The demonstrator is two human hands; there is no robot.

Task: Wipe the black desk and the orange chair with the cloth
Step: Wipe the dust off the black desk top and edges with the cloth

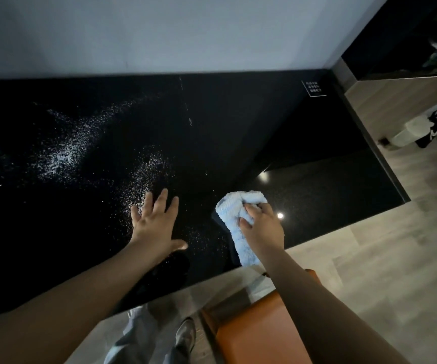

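A big shiny black desk (212, 122) fills most of the view, pushed up against a pale grey wall (159, 30). The left hand (154, 227) lies flat on the desk top with all 5 fingers straight and spread wide, and it holds nothing. Just beside it, the right hand (263, 227) has its fingers curled tight around a bunched-up fluffy light blue cloth (238, 219). The cloth sits on the desk near the front edge, and 1 end of it hangs down toward that edge under the wrist. Lots of tiny white specks (62, 153) are scattered over the desk, in 1 big patch far to the left and a smaller patch by the left fingertips. A small black sign with white writing (314, 88) sits at the far right corner of the desk. Below the right arm, the smooth orange chair seat (259, 329) stands on the grey wood floor (385, 258), close to the desk front. A grey shoe (185, 334) and pale trouser leg show beside the chair.
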